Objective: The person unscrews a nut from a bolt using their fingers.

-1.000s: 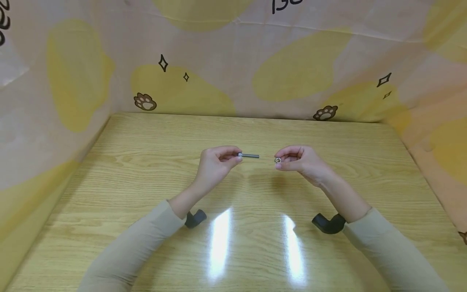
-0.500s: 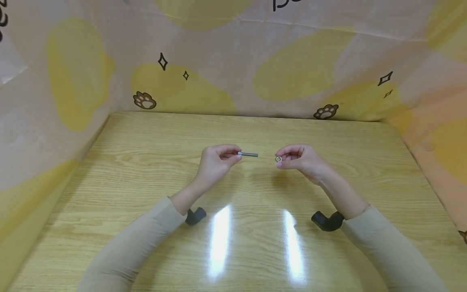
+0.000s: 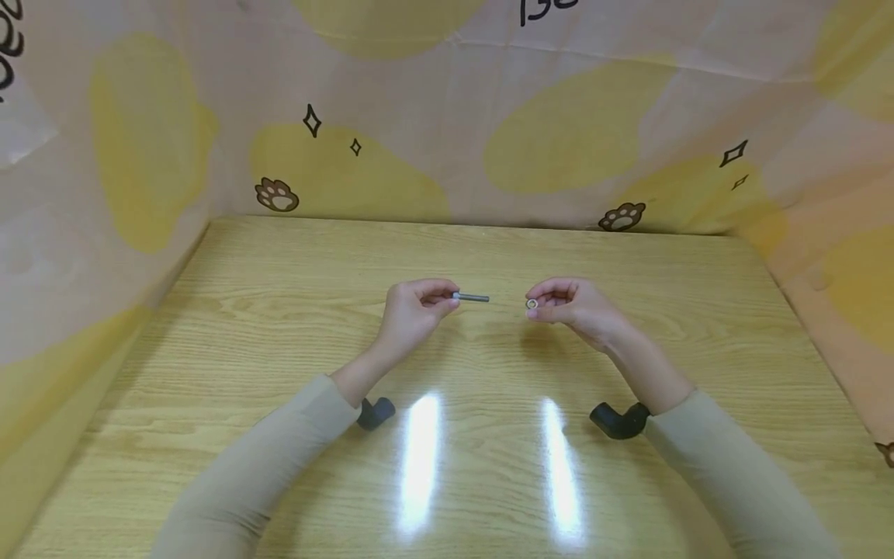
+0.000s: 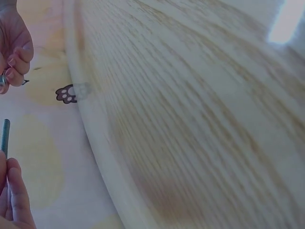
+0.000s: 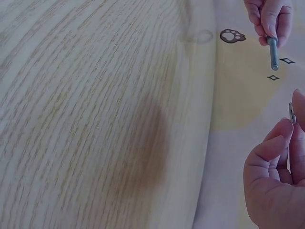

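Note:
A grey metal bolt (image 3: 473,298) is pinched at its head between the thumb and fingers of my left hand (image 3: 417,314). Its shank points right, roughly level, above the table. My right hand (image 3: 578,312) pinches a small metal nut (image 3: 532,304), its hole visible in the head view. Bolt tip and nut stand a short gap apart. In the left wrist view the threads on the bolt (image 4: 5,136) show clearly. The right wrist view shows the nut (image 5: 291,112) edge-on at the fingertips, with the bolt (image 5: 273,55) beyond it.
Both hands are over a wood-grain table (image 3: 279,310). A patterned cloth (image 3: 419,116) with yellow patches and paw prints rises behind it and at both sides. Black curved pieces (image 3: 618,421) show by each wrist. Two bright reflections lie on the tabletop.
The left hand and bolt have shifted slightly left, widening the gap to the nut a little. The right hand stays nearly in place, while its forearm has moved slightly left.

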Demonstrator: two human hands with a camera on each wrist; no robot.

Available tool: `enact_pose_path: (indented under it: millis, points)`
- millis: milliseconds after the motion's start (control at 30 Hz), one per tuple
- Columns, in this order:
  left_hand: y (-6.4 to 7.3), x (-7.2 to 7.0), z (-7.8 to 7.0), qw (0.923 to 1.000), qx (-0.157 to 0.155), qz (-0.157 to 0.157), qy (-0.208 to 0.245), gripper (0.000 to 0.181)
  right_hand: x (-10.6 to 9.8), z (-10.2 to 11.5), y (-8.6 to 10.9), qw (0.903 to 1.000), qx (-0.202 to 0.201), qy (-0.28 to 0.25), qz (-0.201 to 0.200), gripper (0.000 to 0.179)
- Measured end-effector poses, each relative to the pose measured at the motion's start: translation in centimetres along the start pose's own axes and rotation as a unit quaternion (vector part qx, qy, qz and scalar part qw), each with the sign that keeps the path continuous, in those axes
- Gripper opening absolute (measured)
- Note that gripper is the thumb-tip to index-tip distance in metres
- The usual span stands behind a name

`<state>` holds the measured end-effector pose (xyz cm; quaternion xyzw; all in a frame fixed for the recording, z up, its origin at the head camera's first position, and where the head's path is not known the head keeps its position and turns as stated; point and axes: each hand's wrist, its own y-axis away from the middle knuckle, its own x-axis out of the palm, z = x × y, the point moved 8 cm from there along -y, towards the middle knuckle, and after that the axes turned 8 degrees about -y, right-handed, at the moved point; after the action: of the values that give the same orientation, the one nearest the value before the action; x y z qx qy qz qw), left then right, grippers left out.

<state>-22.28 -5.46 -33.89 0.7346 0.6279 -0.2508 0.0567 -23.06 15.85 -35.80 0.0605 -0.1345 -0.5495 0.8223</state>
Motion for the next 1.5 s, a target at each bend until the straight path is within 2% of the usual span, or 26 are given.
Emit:
enact_pose_path:
  millis: [200,700,933,1200,1500]
  points:
    - [-0.2,0.5,0.4,0.9999,-0.009,0.006,-0.007,0.016,-0.5,-0.6,-0.5,0.9999,0.002,0.005,-0.01,0.017]
    - [-0.7,1.3,0.9,0.9995,-0.004,0.008,-0.03,0.014,-1.4,-2.0,-1.9,0.9995,0.008,-0.006,-0.031,0.017]
    - [-1.0,1.6,1.7,0.9992,-0.02,0.003,-0.034,0.014,-1.4,-2.1,-2.2,0.9991,0.006,-0.004,-0.041,0.02]
    - [-1.2,1.7,2.5,0.9989,-0.024,-0.003,-0.04,0.014,-1.7,-2.8,-2.7,0.9988,0.009,0.0,-0.047,0.017]
    - [-1.4,1.8,2.9,0.9979,-0.023,-0.002,-0.06,0.013,-2.0,-3.4,-3.4,0.9956,0.02,0.056,-0.072,0.032]
